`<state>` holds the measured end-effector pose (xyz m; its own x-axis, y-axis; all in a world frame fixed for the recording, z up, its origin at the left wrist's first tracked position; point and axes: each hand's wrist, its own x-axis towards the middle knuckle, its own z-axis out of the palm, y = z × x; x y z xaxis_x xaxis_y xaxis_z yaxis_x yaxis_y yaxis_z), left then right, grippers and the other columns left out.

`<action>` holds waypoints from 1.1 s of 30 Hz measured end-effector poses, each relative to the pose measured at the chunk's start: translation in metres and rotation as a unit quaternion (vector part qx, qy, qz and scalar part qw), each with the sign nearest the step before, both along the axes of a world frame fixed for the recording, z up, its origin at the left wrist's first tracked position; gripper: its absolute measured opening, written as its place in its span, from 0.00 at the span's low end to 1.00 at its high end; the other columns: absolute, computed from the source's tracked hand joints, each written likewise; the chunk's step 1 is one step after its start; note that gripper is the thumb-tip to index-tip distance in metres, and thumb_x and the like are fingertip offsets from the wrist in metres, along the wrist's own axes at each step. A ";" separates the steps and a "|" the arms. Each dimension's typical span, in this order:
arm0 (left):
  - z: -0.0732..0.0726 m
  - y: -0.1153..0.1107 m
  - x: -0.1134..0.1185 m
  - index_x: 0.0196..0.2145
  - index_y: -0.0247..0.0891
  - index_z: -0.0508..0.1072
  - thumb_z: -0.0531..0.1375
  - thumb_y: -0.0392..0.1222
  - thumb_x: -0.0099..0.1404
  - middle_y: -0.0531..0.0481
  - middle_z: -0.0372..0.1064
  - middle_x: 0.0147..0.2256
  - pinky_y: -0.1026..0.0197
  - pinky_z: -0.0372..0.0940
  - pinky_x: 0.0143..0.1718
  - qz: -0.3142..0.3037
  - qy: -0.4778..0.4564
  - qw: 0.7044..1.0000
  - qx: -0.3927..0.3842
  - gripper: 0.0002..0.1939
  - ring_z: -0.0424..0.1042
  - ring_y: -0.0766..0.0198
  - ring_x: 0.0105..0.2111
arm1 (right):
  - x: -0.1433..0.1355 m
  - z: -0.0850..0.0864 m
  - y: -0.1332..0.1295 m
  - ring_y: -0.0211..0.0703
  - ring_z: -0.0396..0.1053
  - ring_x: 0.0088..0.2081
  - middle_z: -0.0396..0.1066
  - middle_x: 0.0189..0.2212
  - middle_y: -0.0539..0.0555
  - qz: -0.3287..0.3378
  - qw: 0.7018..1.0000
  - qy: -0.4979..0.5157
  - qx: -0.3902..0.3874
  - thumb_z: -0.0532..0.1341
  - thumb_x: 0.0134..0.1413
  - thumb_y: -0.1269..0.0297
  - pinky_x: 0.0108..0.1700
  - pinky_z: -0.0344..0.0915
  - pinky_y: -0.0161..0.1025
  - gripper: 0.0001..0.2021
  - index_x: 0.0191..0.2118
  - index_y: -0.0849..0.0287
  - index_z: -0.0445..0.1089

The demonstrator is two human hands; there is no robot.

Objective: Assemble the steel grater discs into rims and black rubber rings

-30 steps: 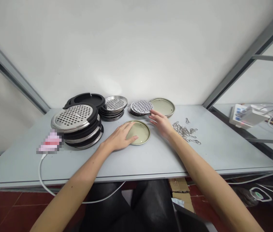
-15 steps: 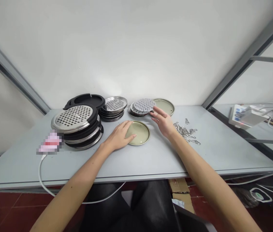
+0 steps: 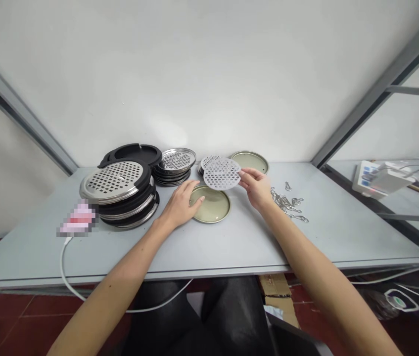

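Pinched at its right edge by my right hand [image 3: 256,189], a round perforated metal disc [image 3: 221,174] is held slightly tilted over the back of a shallow olive-coloured round lid [image 3: 212,210]. My left hand [image 3: 180,203] rests at the left side of that lid, fingers apart, thumb reaching over its rim. Behind the held disc, partly hidden, lies a small stack of similar perforated discs [image 3: 209,161]. Another olive lid [image 3: 251,161] lies at the back, beyond my right hand. To the right of that hand is a loose pile of small metal clips [image 3: 288,203].
A tall stack of perforated steel lids with black rims [image 3: 117,182] stands left, black round trays [image 3: 137,154] behind it. Beside them is a stack of shiny round pans [image 3: 175,163]. A pixelated pink item [image 3: 78,217] trails a white cable. A power strip [image 3: 365,178] lies far right.
My right hand has taken the top perforated disc off the small stack and brought it toward me, over the lid's back edge. My left hand has shifted slightly left.
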<state>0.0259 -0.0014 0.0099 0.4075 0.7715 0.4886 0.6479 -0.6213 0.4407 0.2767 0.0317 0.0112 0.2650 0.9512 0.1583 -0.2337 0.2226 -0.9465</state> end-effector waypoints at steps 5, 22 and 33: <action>-0.002 0.003 -0.002 0.53 0.35 0.67 0.55 0.42 0.66 0.40 0.64 0.55 0.49 0.60 0.60 0.029 0.003 1.000 0.005 0.18 0.64 0.52 0.57 | -0.002 0.002 -0.005 0.40 0.72 0.30 0.75 0.27 0.48 0.059 0.998 -0.007 -0.022 0.74 0.31 0.60 0.33 0.73 0.40 0.21 0.36 0.55 0.72; 0.002 0.004 -0.009 0.59 0.30 0.62 0.45 0.54 0.73 0.34 0.61 0.59 0.45 0.53 0.63 0.048 0.029 0.993 -0.106 0.28 0.58 0.49 0.61 | -0.002 -0.009 -0.004 0.45 0.74 0.33 0.79 0.34 0.56 0.120 0.976 -0.184 0.000 0.69 0.45 0.55 0.36 0.71 0.42 0.15 0.38 0.58 0.79; 0.004 0.000 -0.007 0.53 0.35 0.68 0.52 0.52 0.70 0.38 0.64 0.56 0.47 0.57 0.61 -0.019 0.019 0.997 -0.075 0.21 0.63 0.51 0.58 | -0.007 -0.009 -0.006 0.47 0.75 0.35 0.79 0.34 0.55 0.131 0.962 -0.240 0.022 0.68 0.46 0.54 0.43 0.71 0.47 0.14 0.37 0.57 0.79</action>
